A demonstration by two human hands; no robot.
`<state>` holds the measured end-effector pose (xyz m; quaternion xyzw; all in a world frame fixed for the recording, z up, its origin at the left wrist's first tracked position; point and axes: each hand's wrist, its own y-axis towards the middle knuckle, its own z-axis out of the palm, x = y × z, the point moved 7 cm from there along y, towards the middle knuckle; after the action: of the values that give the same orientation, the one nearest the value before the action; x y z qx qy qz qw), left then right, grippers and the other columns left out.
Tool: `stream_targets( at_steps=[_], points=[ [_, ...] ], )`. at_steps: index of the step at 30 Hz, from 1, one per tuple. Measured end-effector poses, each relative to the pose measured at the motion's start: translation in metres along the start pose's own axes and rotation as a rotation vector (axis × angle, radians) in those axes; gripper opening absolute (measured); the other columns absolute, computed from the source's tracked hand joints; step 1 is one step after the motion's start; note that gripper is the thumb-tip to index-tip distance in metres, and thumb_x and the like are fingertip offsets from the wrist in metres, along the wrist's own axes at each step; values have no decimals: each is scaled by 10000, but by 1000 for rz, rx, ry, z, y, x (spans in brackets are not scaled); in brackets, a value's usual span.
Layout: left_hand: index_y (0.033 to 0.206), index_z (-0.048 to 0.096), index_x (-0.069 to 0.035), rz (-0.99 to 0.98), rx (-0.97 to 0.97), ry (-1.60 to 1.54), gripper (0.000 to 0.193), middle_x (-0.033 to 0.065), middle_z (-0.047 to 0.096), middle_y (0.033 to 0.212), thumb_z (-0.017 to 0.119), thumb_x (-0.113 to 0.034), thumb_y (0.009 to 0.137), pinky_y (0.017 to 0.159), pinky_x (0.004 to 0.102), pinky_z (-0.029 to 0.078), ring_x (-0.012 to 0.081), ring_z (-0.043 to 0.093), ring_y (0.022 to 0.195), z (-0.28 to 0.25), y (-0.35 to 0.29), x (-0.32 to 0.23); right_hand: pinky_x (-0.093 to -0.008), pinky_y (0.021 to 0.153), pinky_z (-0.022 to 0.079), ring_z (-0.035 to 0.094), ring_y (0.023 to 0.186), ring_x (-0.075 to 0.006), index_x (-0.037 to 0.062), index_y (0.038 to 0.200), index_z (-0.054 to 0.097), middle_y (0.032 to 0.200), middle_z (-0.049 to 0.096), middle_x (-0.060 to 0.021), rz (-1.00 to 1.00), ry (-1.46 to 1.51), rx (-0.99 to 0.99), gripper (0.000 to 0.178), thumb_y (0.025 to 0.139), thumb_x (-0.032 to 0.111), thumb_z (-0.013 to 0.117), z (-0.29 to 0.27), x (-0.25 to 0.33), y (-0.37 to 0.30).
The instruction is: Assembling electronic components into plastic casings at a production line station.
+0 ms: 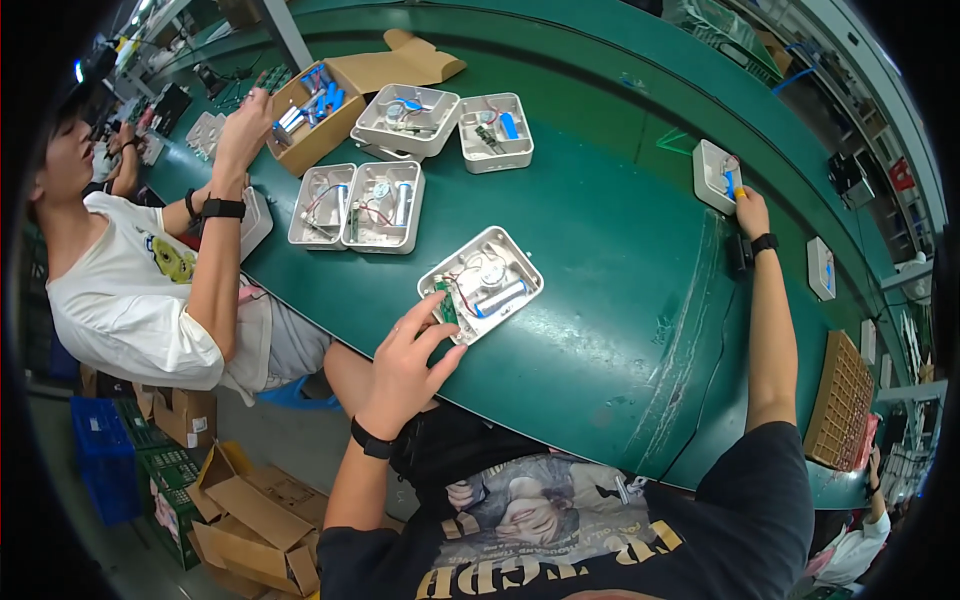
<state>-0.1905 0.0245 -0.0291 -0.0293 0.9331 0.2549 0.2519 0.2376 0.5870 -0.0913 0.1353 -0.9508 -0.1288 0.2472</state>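
In front of me on the green table lies an open white plastic housing (533, 272) with a round white part, thin wires and a silver cylindrical battery inside. My left hand (410, 350) reaches over its near left corner, its fingers closed about a small green circuit board (447, 305). Far out to the right, my right hand (752, 215) is closed on the near edge of a second white housing (708, 165), which holds a blue battery. A yellow band or cover shows at a fingertip there; part of the grip is hidden.
More open housings (385, 207) with wires and batteries sit at left and centre, some stacked. Behind them is a cardboard box (300, 150) of blue and silver batteries. A co-worker (140, 290) works at my left. A brown gridded tray (838, 400) stands right; cartons (260, 510) lie below.
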Motion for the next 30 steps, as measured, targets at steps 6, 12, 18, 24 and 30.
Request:
stream_targets(
  at_steps=[6,12,18,24,30],
  points=[
    [1062,723,-13,-205,-145,-51,216,137,677,1290,818,-113,897,827,415,600,328,724,961,-13,-19,13,-399,980,558,699,1116,-295,33,1201,760,1197,731,-132,-496,350,-104,252,987,71,634,-47,198,-95],
    [1106,717,-12,-263,-117,122,235,154,708,1125,804,-104,909,786,416,597,324,727,906,-9,10,15,-389,909,531,662,1031,-279,72,1031,793,988,699,-80,-1168,555,638,119,932,135,772,-13,392,-257],
    [1116,726,-31,-303,-88,170,230,132,708,916,803,-90,907,732,428,584,311,719,831,-9,16,14,-488,1036,459,561,1297,-325,59,1050,777,1311,634,-108,-1377,164,273,233,886,225,774,13,441,-327],
    [1105,726,-34,-324,-127,119,225,120,702,896,808,-76,900,708,416,580,302,716,816,-2,1,14,-585,1132,396,408,1488,-428,41,1070,751,1483,541,-186,-1228,125,298,317,848,264,791,31,443,-339],
    [1095,728,-34,-341,-168,118,214,121,707,911,810,-88,905,730,419,583,313,717,835,-4,7,10,-618,1184,350,345,1527,-480,28,1040,731,1510,512,-211,-1107,373,462,347,814,263,849,32,438,-326]
  ],
)
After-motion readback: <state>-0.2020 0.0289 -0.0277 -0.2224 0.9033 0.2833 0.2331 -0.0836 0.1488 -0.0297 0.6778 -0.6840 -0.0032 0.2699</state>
